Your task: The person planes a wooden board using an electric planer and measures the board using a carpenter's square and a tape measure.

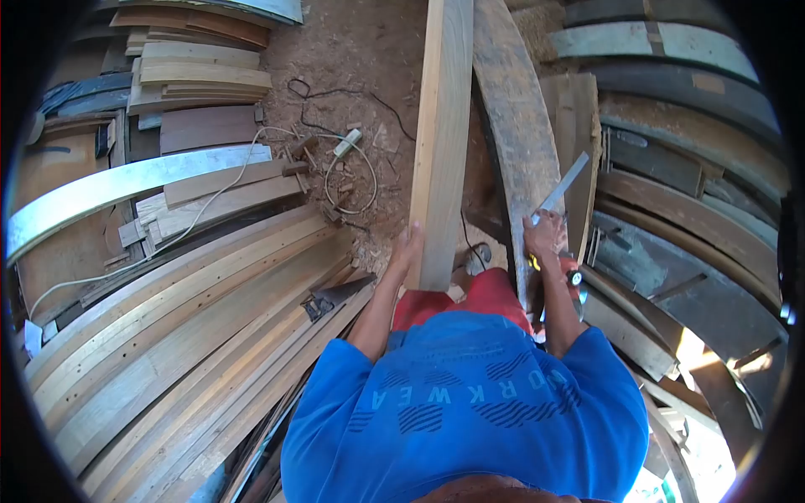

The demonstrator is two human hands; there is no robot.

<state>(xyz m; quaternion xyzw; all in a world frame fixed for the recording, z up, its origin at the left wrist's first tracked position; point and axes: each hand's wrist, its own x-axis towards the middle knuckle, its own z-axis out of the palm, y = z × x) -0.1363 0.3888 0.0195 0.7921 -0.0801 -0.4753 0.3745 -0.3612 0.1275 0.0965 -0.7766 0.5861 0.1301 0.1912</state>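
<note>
One left hand [407, 250] against the left side of a pale wooden beam [444, 142] at centre, its finger grip too hidden to tell, right hand [545, 233] right of centre, fingers closed on a metal rule [568, 178], over a worn plank [518, 109], white power strip [347, 143] upper left of centre.

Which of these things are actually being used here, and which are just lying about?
Apparently in use:
pale beam, left hand against it
metal straightedge, in the right hand

Apparently lying about:
power strip, on the floor
stacked boards, far left
</note>
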